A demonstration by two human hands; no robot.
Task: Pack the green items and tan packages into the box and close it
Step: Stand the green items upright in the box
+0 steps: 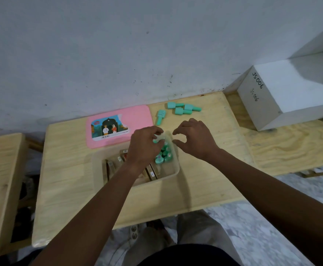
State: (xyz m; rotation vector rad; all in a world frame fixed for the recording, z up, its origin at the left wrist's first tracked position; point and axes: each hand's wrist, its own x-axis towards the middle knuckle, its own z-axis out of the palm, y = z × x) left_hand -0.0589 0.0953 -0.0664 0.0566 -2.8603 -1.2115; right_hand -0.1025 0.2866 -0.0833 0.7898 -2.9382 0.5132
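Note:
A translucent box (173, 174) sits open in the middle of the wooden table. Tan packages (114, 164) stand in its left part, and several green items (164, 154) are packed in its right part. My left hand (144, 145) reaches over the box, fingers closed on a green item at the far right corner. Beside the box's right rim hovers my right hand (194, 140), its fingers curled and apart, holding nothing. More green items (183, 108) lie loose near the table's back edge, with one (160, 117) apart to their left. The pink lid (118, 126) lies flat behind the box.
The wooden table (70, 179) stands against a white wall. A white foam block (283, 96) marked JS006 rests on a second wooden surface at right. Another wooden bench (1, 179) stands at left. My legs and a marbled floor show below the front edge.

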